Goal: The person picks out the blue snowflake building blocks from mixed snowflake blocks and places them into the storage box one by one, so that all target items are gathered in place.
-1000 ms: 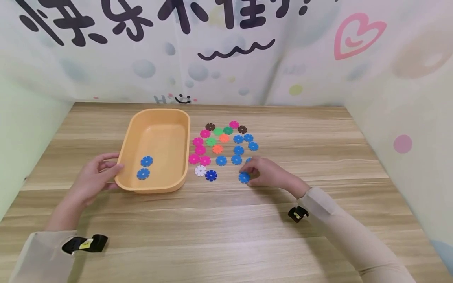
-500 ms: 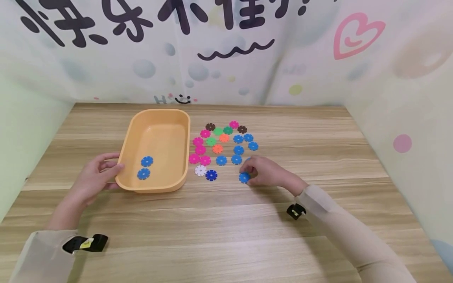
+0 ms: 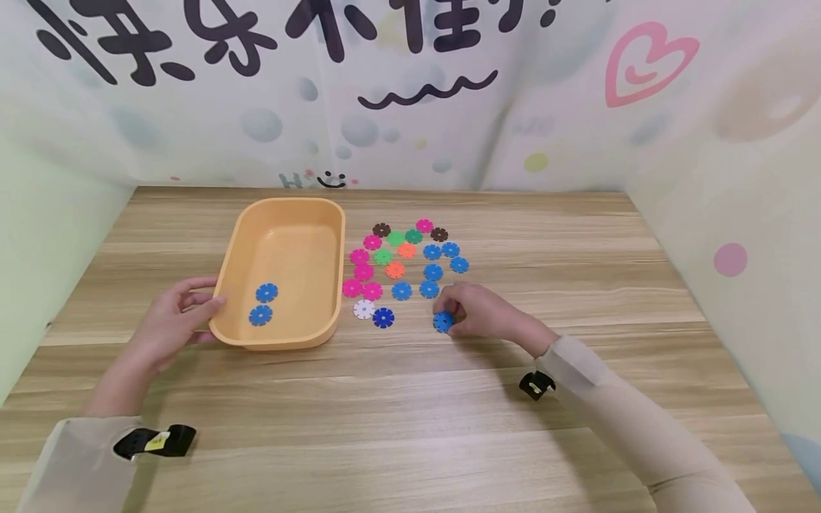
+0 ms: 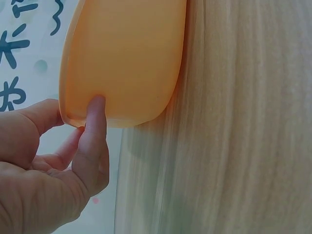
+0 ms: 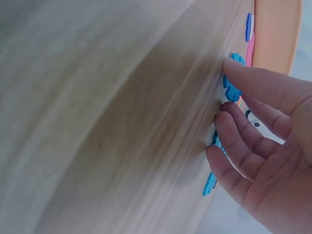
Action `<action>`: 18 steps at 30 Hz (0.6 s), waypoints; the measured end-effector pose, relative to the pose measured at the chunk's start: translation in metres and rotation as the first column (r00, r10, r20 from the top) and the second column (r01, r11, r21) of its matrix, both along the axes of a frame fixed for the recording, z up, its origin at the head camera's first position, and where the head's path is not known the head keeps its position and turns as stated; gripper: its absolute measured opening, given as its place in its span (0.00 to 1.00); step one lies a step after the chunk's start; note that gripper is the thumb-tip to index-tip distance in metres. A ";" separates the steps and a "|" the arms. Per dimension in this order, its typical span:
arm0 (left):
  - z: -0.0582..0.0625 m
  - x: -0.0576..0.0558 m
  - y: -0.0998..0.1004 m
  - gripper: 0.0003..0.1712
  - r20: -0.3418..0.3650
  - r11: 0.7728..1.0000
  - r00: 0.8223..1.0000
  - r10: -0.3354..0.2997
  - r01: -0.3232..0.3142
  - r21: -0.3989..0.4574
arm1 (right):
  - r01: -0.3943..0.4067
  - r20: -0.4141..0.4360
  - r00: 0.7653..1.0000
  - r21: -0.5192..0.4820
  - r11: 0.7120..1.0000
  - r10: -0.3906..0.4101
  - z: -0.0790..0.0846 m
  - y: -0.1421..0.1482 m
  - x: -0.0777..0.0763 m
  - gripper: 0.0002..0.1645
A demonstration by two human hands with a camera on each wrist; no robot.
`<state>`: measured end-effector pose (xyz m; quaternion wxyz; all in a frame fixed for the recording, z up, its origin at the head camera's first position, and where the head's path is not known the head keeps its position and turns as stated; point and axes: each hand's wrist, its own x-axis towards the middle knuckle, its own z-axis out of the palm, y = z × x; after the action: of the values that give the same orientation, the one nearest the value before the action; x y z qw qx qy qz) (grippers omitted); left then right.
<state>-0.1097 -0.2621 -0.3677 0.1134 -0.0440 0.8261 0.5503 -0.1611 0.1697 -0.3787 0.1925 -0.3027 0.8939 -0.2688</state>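
My left hand [image 3: 172, 318] grips the near left rim of an orange plastic basin [image 3: 308, 313]. In the left wrist view, its thumb and fingers [image 4: 97, 131] lie on either side of the rim. Two blue interlocking discs [image 3: 260, 315] lie flat inside the basin. To the right, my right hand [image 3: 484, 312] pinches another blue notched disc [image 3: 442, 322] low at the tabletop. The right wrist view shows the thumb against this disc [image 5: 233, 80], while the other fingers curve near the wood. More blue discs lie behind that hand, partly hidden by it.
Between the basin and my right hand, several pink discs [image 3: 363, 272], green discs [image 3: 383, 256], orange discs [image 3: 395, 270] and blue discs [image 3: 432, 272] lie scattered. A white disc [image 3: 363, 308] touches a dark blue disc [image 3: 383, 318]. A printed curtain [image 3: 410, 128] closes off the table's back edge.
The blue disc at my right fingertips looks darker and slightly tilted compared with before. Both hands and the basin stay nearly where they were.
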 end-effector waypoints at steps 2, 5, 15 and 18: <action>0.000 0.000 0.000 0.34 0.000 1.000 1.000 0.000 0.000 -0.003 | 0.001 0.005 1.000 -0.012 1.000 -0.001 0.000 0.000 0.001 0.18; 0.001 0.001 0.000 0.34 0.002 1.000 1.000 -0.003 0.003 -0.003 | 0.002 0.008 1.000 -0.025 1.000 -0.002 -0.001 -0.001 0.001 0.18; 0.002 0.001 0.001 0.34 0.001 1.000 1.000 -0.008 0.008 -0.003 | 0.001 0.038 0.999 -0.055 0.998 0.001 -0.001 -0.003 0.002 0.19; 0.002 0.001 0.001 0.34 -0.001 1.000 1.000 -0.007 0.007 -0.003 | -0.009 0.051 0.999 -0.085 0.996 0.013 -0.001 -0.001 0.001 0.19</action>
<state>-0.1086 -0.2614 -0.3656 0.1149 -0.0406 0.8270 0.5488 -0.1598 0.1684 -0.3798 0.2039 -0.3083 0.8749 -0.3129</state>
